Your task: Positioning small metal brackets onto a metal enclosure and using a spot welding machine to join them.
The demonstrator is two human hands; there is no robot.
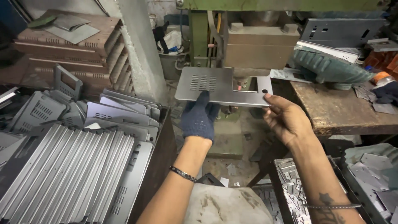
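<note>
Holding a flat metal plate [219,85] under the press block [259,47], the gloved left hand [200,118] pinches its near edge; the bare right hand [286,118] supports its right corner, fingers pressed together.

1. Wooden bench [344,110], at 3 o'clock: worn brown top with a stained surface.
2. On the bench, toward 2 o'clock: a green ribbed cover [331,68], lying on its side.
3. Between the cover and the press: a small perforated metal strip [286,74], flat on the bench edge.
4. At the bench's far right: small grey metal offcuts [375,101], scattered.
5. Floor [226,155], at 6 o'clock: dusty concrete, with loose metal scraps [232,170] lying on it.
6. Low stand [159,153], at 9 o'clock: carries stacked grey metal panels [70,170].
</note>
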